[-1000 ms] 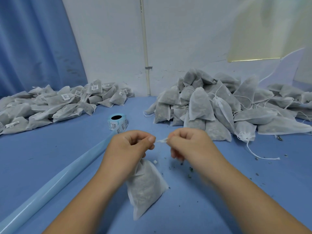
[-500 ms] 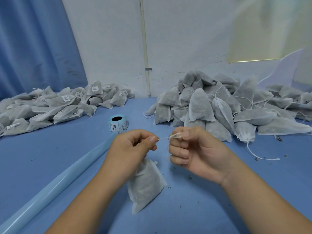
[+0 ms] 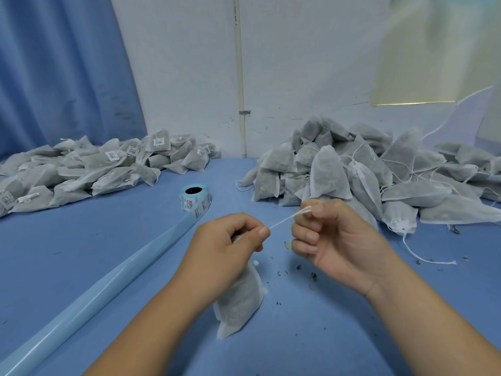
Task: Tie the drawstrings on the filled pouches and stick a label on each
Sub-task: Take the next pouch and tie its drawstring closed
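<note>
1 filled white mesh pouch (image 3: pixel 240 299), 6 o'clock: left hand (image 3: pixel 227 245) pinches its neck while right hand (image 3: pixel 333 240), 3 o'clock, pinches the thin white drawstring (image 3: pixel 282 221) taut for knotting.

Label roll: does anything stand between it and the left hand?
Nothing visible does. The label roll stands on bare table beyond the left hand; the pale blue tube ends beside the roll, left of that path. That hand pinches the drawstring.
</note>
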Tool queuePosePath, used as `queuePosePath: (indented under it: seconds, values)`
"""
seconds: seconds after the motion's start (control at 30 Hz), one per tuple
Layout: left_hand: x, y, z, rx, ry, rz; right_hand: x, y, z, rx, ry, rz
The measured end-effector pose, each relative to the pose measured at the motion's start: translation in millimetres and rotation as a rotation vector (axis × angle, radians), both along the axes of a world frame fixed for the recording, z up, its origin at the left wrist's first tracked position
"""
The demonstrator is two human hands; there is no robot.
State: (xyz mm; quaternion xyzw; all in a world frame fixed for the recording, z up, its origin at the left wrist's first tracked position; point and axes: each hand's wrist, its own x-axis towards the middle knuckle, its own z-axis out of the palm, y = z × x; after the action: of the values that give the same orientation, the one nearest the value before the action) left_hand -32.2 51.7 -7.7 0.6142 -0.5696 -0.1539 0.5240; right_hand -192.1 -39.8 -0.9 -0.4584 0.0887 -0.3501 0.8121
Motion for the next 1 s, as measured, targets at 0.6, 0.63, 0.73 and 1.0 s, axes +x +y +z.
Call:
queuePosePath:
  seconds: [0.6,0.63,0.73,1.0]
  values:
    - [21.0,-4.5,-5.6,0.371,-0.092,-0.091,-5.9,-6.0,2.8,-0.008,0.071,-0.522]
    - [20.4,-6.3,-7.1,0.345,-0.073,-0.028,-6.0,-3.3,2.2,-0.109,0.134,-0.578]
    - [19.4,-10.9,-10.2,0.278,-0.029,0.144,-2.7,9.2,-2.5,-0.633,0.409,-0.735]
    - [9.5,-16.4,-14.2,0.170,-0.003,0.202,19.8,38.7,-23.0,-1.500,0.738,-0.695]
